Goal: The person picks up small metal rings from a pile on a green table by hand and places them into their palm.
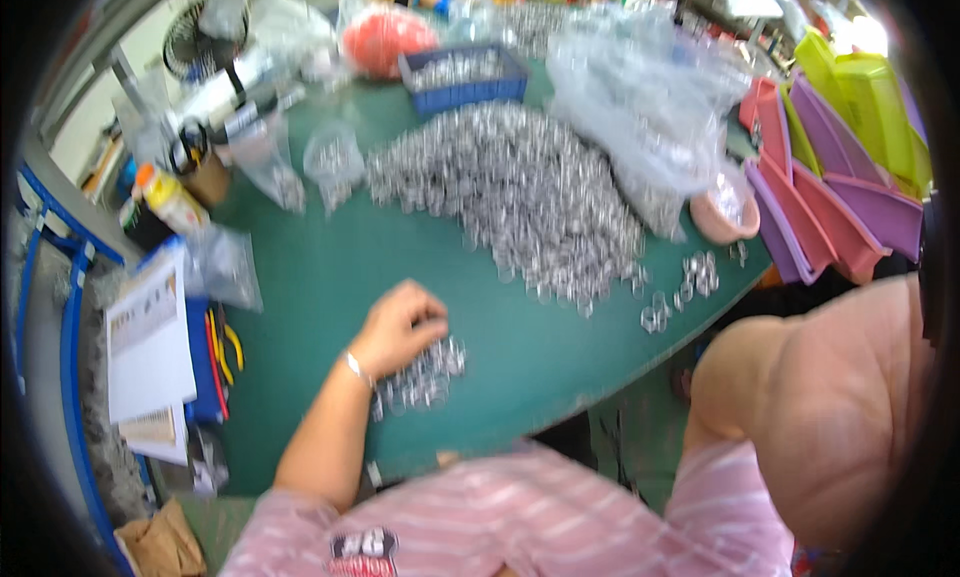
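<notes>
My left hand (402, 325) rests at the near part of the green table, its fingers curled in. Whatever the fingers might hold is hidden from view. Just below and beside it lies a small pile of silver rings (420, 382). Beyond it spreads a large heap of the same kind of small silver pieces (520, 192). My right arm (835, 387) is raised and bent close to the camera at the right; its hand is outside the picture.
A blue bin (468, 89) of silver pieces stands behind the heap. Clear plastic bags (640, 87) and a pink bowl (722, 217) sit at the right, beside stacked coloured trays (820, 197). Papers (150, 347), yellow-handled pliers (234, 347) and a yellow bottle (170, 199) line the left.
</notes>
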A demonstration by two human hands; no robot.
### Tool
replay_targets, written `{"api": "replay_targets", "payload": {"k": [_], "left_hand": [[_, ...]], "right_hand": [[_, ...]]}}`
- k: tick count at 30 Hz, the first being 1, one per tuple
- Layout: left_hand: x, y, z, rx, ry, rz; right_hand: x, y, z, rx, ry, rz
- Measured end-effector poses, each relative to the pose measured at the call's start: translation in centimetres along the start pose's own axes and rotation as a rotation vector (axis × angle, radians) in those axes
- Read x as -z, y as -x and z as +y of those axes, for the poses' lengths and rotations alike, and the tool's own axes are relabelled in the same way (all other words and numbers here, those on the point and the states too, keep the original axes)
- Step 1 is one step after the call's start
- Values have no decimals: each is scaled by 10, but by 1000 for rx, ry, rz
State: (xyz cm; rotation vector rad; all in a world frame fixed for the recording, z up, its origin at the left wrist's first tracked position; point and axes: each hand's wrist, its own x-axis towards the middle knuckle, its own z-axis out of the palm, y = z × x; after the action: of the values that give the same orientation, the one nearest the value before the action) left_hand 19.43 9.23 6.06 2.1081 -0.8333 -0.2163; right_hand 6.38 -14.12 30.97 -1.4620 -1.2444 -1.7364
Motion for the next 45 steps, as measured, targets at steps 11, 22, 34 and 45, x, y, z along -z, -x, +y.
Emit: {"api": "replay_targets", "payload": {"k": [11,22,34,45], "left_hand": [[-1,-6,14,78,44,-9],[0,-2,9,68,53,-2],[-1,-3,9,84,57,0],[-1,-4,12,90,44,2]], "right_hand": [[28,233,68,-720,619,-946],[25,249,64,-1120,463,-554],[22,237,30,-1759,-475,92],[32,230,2,-1622,-468,118]]}}
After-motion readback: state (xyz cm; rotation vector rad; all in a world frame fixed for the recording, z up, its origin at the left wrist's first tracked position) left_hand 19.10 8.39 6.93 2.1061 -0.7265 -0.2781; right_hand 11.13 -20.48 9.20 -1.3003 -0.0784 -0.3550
